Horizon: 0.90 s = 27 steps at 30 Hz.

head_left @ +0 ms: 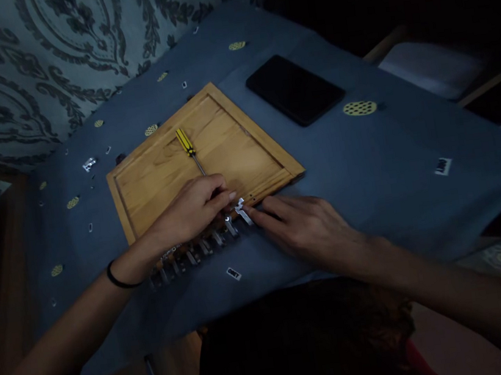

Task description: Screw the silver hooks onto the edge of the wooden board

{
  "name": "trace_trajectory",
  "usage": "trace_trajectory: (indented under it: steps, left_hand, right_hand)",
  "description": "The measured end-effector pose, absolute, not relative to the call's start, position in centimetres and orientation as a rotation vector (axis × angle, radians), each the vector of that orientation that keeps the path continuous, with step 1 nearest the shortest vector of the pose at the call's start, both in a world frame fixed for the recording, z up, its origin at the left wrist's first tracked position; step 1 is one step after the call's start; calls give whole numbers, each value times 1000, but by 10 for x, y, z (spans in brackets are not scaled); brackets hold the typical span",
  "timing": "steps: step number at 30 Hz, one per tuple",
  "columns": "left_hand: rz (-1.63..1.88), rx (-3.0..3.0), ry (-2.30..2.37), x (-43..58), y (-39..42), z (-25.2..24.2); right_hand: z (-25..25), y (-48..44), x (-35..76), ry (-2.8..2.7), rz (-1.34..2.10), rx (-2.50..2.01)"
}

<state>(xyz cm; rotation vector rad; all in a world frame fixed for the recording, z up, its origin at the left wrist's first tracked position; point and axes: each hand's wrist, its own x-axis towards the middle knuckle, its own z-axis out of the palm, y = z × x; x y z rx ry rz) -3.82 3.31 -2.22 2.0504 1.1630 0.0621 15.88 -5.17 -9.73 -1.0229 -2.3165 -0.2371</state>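
A wooden board [163, 177] with a raised frame lies on the cloth-covered table. Along its near edge stands a row of small silver metal hooks [219, 237]. My left hand [193, 210] rests over that edge, fingers curled; what they hold is hidden. Its thumb tip comes close to the rightmost metal hook [245, 214]. From the other side, my right hand [308, 223] grips this hook at its fingertips, fingers bent. A screwdriver [185, 142] with a yellow and black handle lies on the board, its shaft running toward my left hand, which hides the tip.
A black tablet [295, 89] lies flat behind the board to the right. One loose shiny metal piece [89, 164] is on the blue patterned tablecloth [394, 156] at left. Patterned wallpaper [74, 38] borders the table's far left side. The room is dim.
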Motion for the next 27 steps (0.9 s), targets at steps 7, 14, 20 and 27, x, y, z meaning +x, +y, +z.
trace_trajectory:
  steps: [7, 14, 20, 27]
  left_hand:
    - [50, 2070, 1161, -37, 33, -21]
    - [-6, 2169, 1139, -40, 32, -24]
    - [-40, 2168, 1142, -38, 32, -25]
    - [-67, 2170, 1123, -37, 33, -26]
  right_hand:
    - [-98, -53, 159, -2355, -234, -1035]
    - [-99, -53, 160, -2341, -186, -1033]
    - [-99, -53, 160, -2339, -205, -1047]
    - [-98, -53, 160, -2355, -184, -1039]
